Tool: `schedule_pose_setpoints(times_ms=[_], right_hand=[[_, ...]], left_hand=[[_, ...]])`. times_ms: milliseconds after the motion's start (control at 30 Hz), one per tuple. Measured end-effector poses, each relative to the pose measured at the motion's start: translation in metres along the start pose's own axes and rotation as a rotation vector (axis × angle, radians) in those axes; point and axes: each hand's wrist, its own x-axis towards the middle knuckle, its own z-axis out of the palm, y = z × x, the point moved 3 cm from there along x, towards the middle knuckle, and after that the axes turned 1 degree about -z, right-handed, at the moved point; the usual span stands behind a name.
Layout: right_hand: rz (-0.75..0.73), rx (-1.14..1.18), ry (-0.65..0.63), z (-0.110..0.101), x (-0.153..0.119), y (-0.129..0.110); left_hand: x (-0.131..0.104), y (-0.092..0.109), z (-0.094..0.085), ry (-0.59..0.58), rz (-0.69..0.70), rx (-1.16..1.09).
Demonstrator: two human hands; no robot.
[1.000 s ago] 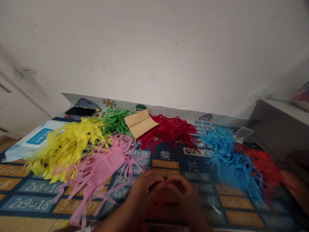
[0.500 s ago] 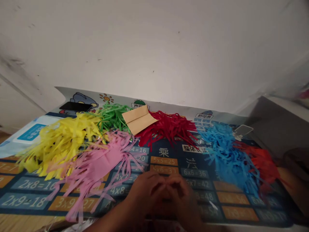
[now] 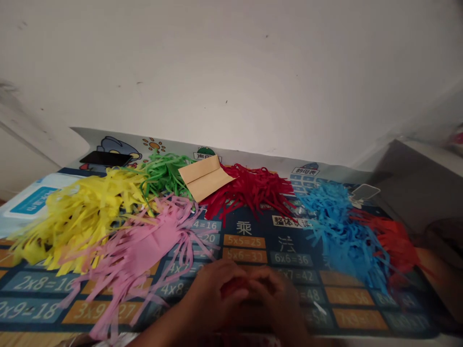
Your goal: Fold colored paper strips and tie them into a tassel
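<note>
My left hand (image 3: 213, 289) and my right hand (image 3: 275, 294) meet at the fingertips low in the middle, above the dark blue mat. The fingers of both are curled and closed. A dark red piece (image 3: 233, 287) shows inside the curl of my left hand; dim light and blur hide its kind. What my right fingers pinch cannot be made out. Nearest on the left lies a bundle of pink paper strips (image 3: 154, 253). Beyond my hands is a bundle of red paper strips (image 3: 253, 188), partly under a folded tan card (image 3: 205, 177).
Yellow strips (image 3: 83, 212) and green strips (image 3: 166, 171) lie left, by a black phone (image 3: 104, 158) and a white-and-blue packet (image 3: 31, 202). At right are blue strips (image 3: 340, 236), orange-red strips (image 3: 394, 241) and another person's arm (image 3: 439, 274). A wall (image 3: 224, 72) stands behind.
The view has shifted slightly, so the things on the left appear farther left. My hands stay together, and more of the dark red piece shows between the fingers.
</note>
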Motion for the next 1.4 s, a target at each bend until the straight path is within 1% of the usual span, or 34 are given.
schedule_pose_setpoints(times_ms=[67,133,200,267,333,400,467,533,700,767,833,900,967,1033,1067,1133,1167,1200,1267,1300,1333,1400], right_hand=[[-0.017,0.005,-0.012,0.002,-0.001,-0.001],[-0.029,0.007,-0.018,0.002,-0.002,-0.001],[-0.052,-0.023,0.012,0.002,-0.004,-0.003],[-0.086,-0.063,0.053,0.000,-0.006,-0.006],[-0.122,-0.085,0.070,0.000,-0.009,-0.009],[-0.160,-0.108,0.069,0.001,-0.012,-0.013],[-0.202,-0.141,0.067,0.001,-0.016,-0.015],[-0.239,-0.165,0.069,0.001,-0.020,-0.016],[-0.330,-0.213,0.110,0.002,-0.030,-0.017],[-0.354,-0.234,0.117,0.005,-0.033,-0.019],[-0.343,-0.251,0.109,0.008,-0.035,-0.021],[-0.332,-0.274,0.085,0.008,-0.037,-0.022],[-0.335,-0.301,0.047,0.002,-0.042,-0.020],[-0.319,-0.328,-0.001,-0.012,-0.052,-0.011],[-0.289,-0.341,-0.049,-0.019,-0.058,-0.003],[-0.185,-0.349,-0.165,-0.031,-0.075,0.022],[-0.111,-0.348,-0.196,-0.034,-0.083,0.038],[-0.033,-0.341,-0.185,-0.036,-0.090,0.054],[0.102,-0.333,-0.066,-0.038,-0.100,0.085],[0.145,-0.334,-0.005,-0.037,-0.102,0.098],[0.171,-0.336,0.033,-0.035,-0.104,0.109],[0.181,-0.333,0.042,-0.032,-0.106,0.121]], left_hand=[[0.000,0.001,0.000,-0.008,0.007,0.018],[-0.001,-0.001,-0.001,-0.017,-0.020,0.048],[-0.003,-0.003,-0.002,-0.017,-0.029,0.086],[-0.006,-0.004,-0.003,0.024,0.000,0.118],[-0.010,-0.003,-0.004,0.100,0.088,0.146],[-0.013,0.001,-0.003,0.178,0.223,0.179],[-0.016,0.006,-0.002,0.217,0.330,0.208],[-0.018,0.010,-0.001,0.232,0.377,0.219],[-0.027,0.012,0.000,0.292,0.402,0.192],[-0.029,0.011,0.003,0.286,0.410,0.198],[-0.028,0.010,0.007,0.235,0.372,0.212],[-0.028,0.009,0.012,0.172,0.295,0.241],[-0.030,0.008,0.012,0.113,0.218,0.281],[-0.036,0.007,0.006,0.069,0.166,0.297],[-0.040,0.005,0.001,0.051,0.151,0.284],[-0.046,0.000,-0.010,0.021,0.136,0.206],[-0.048,-0.003,-0.014,0.005,0.130,0.146],[-0.049,-0.006,-0.016,-0.022,0.120,0.081],[-0.047,-0.010,-0.014,-0.089,0.078,-0.020],[-0.046,-0.011,-0.010,-0.122,0.052,-0.040],[-0.045,-0.010,-0.006,-0.156,0.027,-0.041],[-0.044,-0.007,0.001,-0.241,-0.007,-0.030]])
